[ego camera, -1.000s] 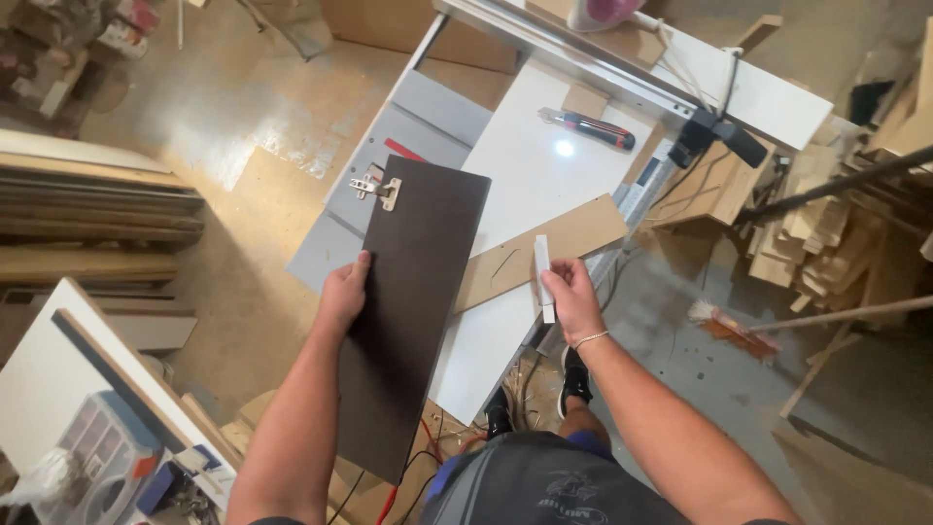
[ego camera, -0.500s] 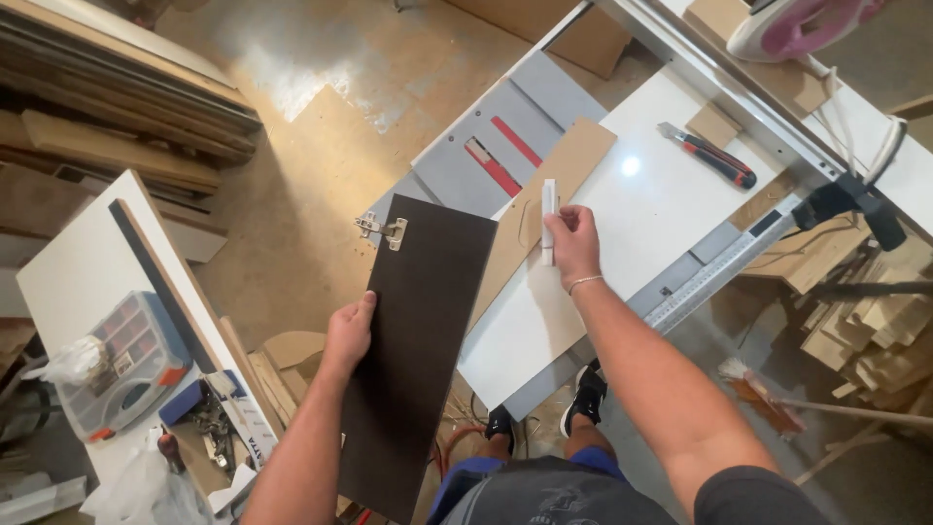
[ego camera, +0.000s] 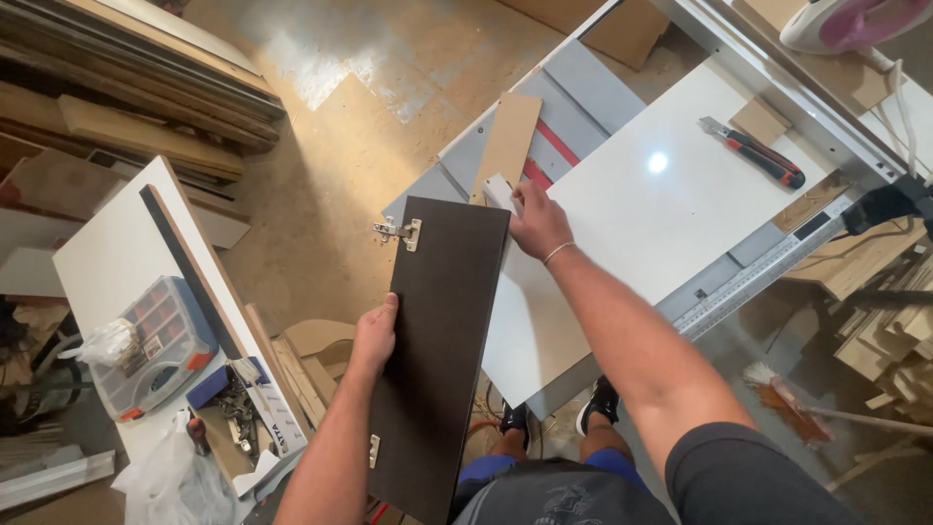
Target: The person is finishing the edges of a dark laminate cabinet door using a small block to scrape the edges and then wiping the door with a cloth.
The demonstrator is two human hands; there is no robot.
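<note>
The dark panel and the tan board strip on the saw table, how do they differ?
The dark panel is near-black, broad, carries metal hinges, and the left hand grips its edge. The tan board strip is light brown, narrower and bare, lying flat just beyond the right hand. Both are flat, rectangular and point away.

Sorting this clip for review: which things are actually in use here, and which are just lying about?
In use: dark panel with hinge, gripped by the left hand; white strip under the right hand.

Lying about: utility knife, parts organiser, brown board, iron.
</note>
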